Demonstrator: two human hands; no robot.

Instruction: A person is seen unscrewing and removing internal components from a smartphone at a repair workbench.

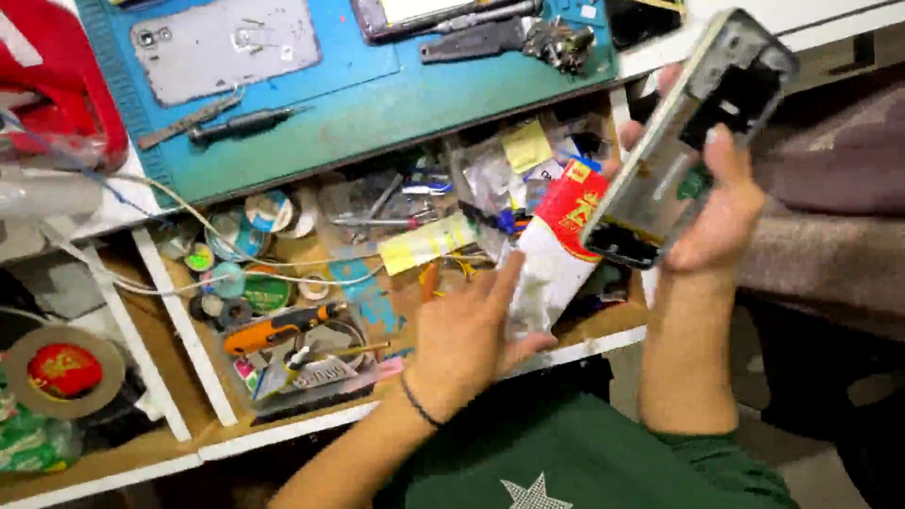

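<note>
Two hands at work over an open drawer. Right hand [721,203]: fingers wrapped round a stripped phone frame [688,137], thumb pressed on the near face, fingertips showing past the far edge. The frame is held up in the air, tilted, its dark lower end toward the drawer, its upper end with a dark opening toward the top right of the view. It sits above the drawer's right side, clear of the desk.

Left hand [462,344]: fingers spread and loose, closed on nothing, index finger stretched forward. The fingertips lie on or just at a white and red packet [556,250] that stands tilted in the drawer [283,429]; whether they press it I cannot tell. A dark band circles the left wrist.

Drawer contents, crowded: yellow sticky notes [429,243], an orange-handled tool [278,328] near the front, round tins and tape rolls [240,273] at the left, tweezers, clear bags, loose white cable.

Above the drawer, on the desk, a blue work mat [377,94] carries a grey phone back panel [226,42], a dark screwdriver [247,123] and a metal pry tool beside it, and a dark phone part at the top edge. Left compartment holds a brown tape roll [64,370]. Green shirt below.
</note>
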